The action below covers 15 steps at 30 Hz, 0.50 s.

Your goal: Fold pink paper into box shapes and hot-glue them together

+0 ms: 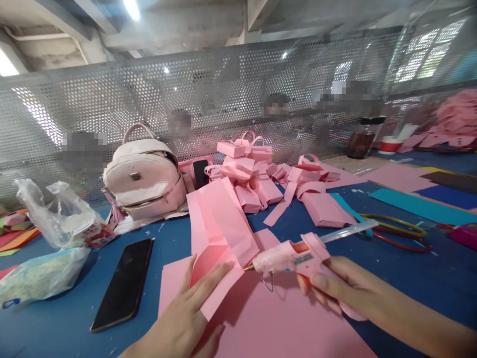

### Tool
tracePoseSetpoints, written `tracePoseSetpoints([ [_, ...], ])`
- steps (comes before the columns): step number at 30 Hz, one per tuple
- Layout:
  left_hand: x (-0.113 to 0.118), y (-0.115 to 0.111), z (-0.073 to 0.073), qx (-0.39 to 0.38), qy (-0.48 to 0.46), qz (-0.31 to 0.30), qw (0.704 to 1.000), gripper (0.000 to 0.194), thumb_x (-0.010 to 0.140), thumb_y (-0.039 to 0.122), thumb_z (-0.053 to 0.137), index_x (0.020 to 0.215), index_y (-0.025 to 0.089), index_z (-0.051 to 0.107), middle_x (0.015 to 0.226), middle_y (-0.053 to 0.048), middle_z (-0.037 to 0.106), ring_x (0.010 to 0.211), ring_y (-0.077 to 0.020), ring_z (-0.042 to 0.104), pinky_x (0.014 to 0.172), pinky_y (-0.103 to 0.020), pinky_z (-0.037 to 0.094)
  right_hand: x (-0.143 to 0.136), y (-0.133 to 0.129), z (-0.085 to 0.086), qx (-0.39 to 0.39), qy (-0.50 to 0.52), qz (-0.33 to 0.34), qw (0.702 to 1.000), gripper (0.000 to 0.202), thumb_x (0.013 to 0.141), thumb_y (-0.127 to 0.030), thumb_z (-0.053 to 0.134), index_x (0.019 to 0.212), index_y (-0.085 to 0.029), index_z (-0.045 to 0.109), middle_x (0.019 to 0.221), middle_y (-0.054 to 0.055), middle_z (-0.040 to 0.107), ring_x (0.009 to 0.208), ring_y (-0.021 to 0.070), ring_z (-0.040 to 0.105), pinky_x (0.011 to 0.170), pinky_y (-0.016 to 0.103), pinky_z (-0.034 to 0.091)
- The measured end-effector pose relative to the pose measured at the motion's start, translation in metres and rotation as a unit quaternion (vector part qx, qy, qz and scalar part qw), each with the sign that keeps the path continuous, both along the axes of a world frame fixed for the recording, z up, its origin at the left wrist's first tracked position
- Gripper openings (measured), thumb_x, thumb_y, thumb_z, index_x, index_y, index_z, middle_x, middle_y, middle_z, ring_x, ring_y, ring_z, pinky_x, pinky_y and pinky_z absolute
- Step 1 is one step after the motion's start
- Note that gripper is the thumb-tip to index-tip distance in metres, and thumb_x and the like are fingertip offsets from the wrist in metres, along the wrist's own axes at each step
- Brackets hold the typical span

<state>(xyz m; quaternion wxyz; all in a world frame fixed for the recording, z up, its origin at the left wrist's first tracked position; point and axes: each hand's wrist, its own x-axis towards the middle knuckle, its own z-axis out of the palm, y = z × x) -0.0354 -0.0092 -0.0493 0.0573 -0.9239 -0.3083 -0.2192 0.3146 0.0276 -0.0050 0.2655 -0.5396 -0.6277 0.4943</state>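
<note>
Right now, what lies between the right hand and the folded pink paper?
In the head view, the pink hot glue gun: the right hand grips it, and its nozzle points at the folded pink paper.

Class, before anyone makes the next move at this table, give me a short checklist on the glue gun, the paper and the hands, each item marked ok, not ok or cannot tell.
1. Glue gun held by its handle in the right hand: ok.
2. Glue stick loaded: ok, it juts from the back of the gun.
3. Folded pink paper steadied: ok, the left hand has fingers on it.
4. Left fingers well away from the nozzle: not ok, a fingertip is close to it.
5. Nozzle hot: cannot tell.
6. Large black phone away from the nozzle: ok, it lies apart, to the left.
</note>
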Motion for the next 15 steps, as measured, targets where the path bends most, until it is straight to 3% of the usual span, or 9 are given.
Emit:
tracePoseSetpoints([
  [4,0.000,0.001,-0.001,0.002,-0.009,-0.003,1.000,0.061,0.091,0.016,0.059,0.147,0.026,0.037,0.168,-0.019,0.027,0.148,-0.0377,0.042,0.124,-0.068,0.009,-0.002,0.002,0.004,-0.001,0.010,0.057,0.998,0.060,0.089,-0.076,0.051,0.085,-0.019,0.072,0.071,0.004,0.062,0.059,0.0166,0.055,0.058,0.030,0.053],
  [8,0.000,0.002,-0.002,0.008,-0.014,-0.011,1.000,0.060,0.092,0.011,0.052,0.149,0.020,0.036,0.168,-0.020,0.026,0.150,-0.0366,0.038,0.123,-0.070,0.007,-0.006,0.001,0.012,-0.001,0.024,0.059,0.998,0.057,0.090,-0.073,0.054,0.076,-0.019,0.069,0.070,0.002,0.059,0.061,0.0153,0.055,0.061,0.028,0.055],
  [15,-0.002,0.000,0.002,-0.005,0.001,0.001,1.000,0.054,0.095,0.021,0.060,0.146,0.025,0.047,0.169,-0.016,0.027,0.148,-0.0387,0.041,0.126,-0.064,0.006,-0.009,0.001,0.020,-0.007,0.021,0.066,0.998,0.066,0.090,-0.079,0.047,0.071,-0.019,0.066,0.067,0.001,0.054,0.060,0.0151,0.052,0.064,0.029,0.056],
])
